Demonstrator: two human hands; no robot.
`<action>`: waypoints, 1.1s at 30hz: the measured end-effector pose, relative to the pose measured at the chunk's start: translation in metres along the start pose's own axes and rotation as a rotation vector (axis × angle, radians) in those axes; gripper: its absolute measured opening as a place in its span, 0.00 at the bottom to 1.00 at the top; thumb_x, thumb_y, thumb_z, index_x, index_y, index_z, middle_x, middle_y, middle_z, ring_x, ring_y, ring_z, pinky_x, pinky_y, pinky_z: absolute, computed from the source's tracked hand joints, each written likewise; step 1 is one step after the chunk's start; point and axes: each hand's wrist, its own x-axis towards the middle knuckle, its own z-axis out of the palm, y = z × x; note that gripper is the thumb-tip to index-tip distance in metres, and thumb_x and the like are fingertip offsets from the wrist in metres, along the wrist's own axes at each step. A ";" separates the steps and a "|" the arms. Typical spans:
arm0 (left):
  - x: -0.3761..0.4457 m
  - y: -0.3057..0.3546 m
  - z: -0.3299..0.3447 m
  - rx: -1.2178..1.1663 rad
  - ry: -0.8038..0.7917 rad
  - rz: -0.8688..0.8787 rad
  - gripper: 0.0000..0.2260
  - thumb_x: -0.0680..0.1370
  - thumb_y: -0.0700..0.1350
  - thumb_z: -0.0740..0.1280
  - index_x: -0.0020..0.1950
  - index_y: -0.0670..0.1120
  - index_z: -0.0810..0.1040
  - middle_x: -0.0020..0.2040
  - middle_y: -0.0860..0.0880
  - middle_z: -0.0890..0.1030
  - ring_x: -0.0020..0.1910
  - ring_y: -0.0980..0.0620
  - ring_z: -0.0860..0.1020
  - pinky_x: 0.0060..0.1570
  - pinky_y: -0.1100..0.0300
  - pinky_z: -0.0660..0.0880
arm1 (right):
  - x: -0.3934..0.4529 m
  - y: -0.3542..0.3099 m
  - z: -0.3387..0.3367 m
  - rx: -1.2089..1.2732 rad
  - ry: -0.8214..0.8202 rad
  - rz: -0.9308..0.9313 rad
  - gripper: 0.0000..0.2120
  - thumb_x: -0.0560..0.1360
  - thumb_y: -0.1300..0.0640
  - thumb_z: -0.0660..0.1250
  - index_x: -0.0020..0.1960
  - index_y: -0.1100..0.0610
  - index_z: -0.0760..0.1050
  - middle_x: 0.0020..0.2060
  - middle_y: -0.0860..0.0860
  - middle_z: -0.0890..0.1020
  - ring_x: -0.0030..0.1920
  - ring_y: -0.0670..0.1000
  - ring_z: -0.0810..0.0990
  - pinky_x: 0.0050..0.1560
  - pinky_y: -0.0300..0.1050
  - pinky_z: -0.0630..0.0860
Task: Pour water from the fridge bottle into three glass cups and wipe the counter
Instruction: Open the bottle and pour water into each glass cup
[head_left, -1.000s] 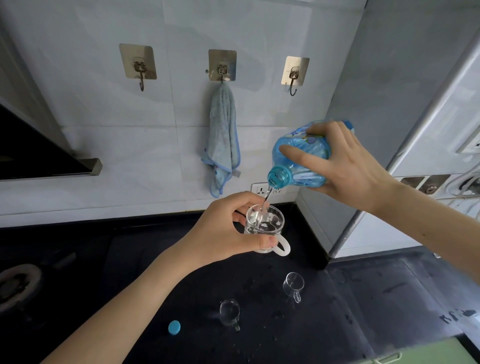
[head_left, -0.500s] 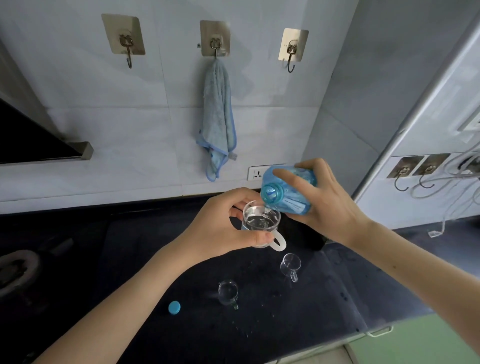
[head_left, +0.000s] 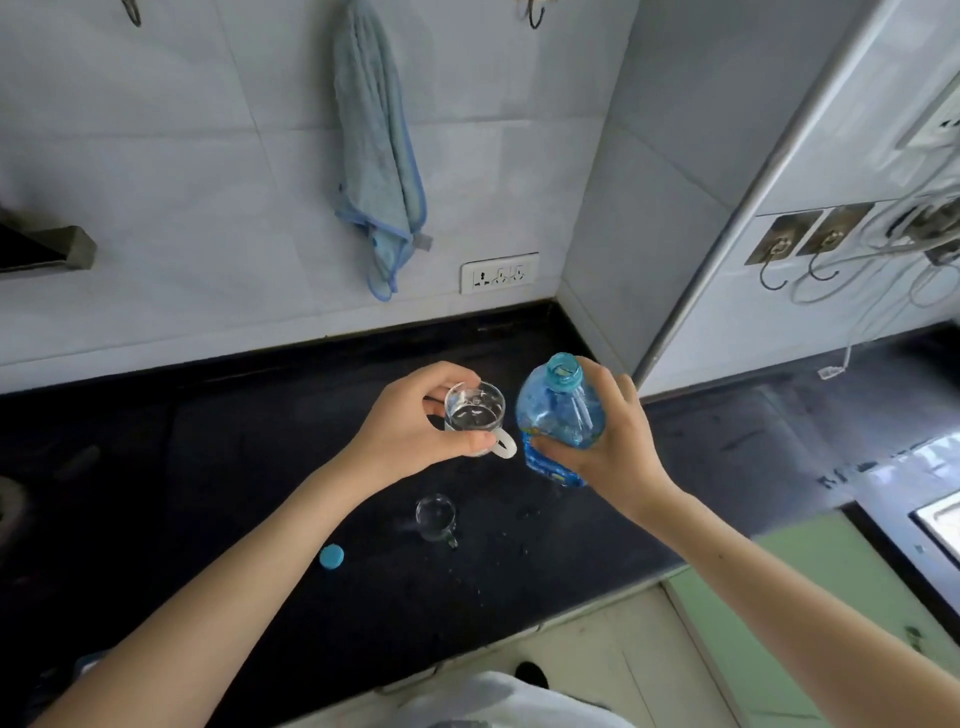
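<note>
Left hand (head_left: 410, 431) holds a glass cup (head_left: 475, 415) above the black counter (head_left: 249, 467), fingers and thumb curled round its wall; the cup carries water and its handle points right. Right hand (head_left: 610, 447) grips the blue bottle (head_left: 558, 415) just beside the cup, neck up, mouth uncapped. A second glass cup (head_left: 436, 517) stands on the counter below, apparently empty, though the glass is hard to read. The blue cap (head_left: 331, 557) lies left of it. Water droplets (head_left: 522, 519) mark the surface. A blue cloth (head_left: 379, 156) hangs on the wall.
</note>
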 end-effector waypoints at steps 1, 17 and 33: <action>0.001 -0.007 0.004 0.013 -0.002 -0.010 0.21 0.63 0.49 0.80 0.53 0.56 0.78 0.50 0.60 0.82 0.51 0.60 0.80 0.52 0.69 0.75 | -0.005 0.004 0.004 0.010 0.016 0.035 0.41 0.63 0.52 0.80 0.62 0.24 0.60 0.55 0.43 0.70 0.58 0.32 0.67 0.52 0.19 0.64; 0.013 -0.095 0.082 0.158 -0.142 -0.167 0.25 0.57 0.60 0.75 0.50 0.53 0.75 0.47 0.57 0.79 0.46 0.62 0.78 0.43 0.71 0.72 | -0.088 0.060 0.051 0.027 0.249 0.388 0.40 0.62 0.52 0.81 0.63 0.30 0.62 0.55 0.38 0.68 0.57 0.34 0.70 0.51 0.28 0.68; 0.030 -0.151 0.106 0.305 -0.327 -0.213 0.22 0.62 0.46 0.80 0.50 0.49 0.73 0.49 0.56 0.75 0.47 0.57 0.75 0.43 0.65 0.71 | -0.101 0.074 0.076 0.048 0.312 0.447 0.42 0.64 0.57 0.81 0.64 0.29 0.62 0.57 0.40 0.68 0.60 0.35 0.68 0.57 0.24 0.67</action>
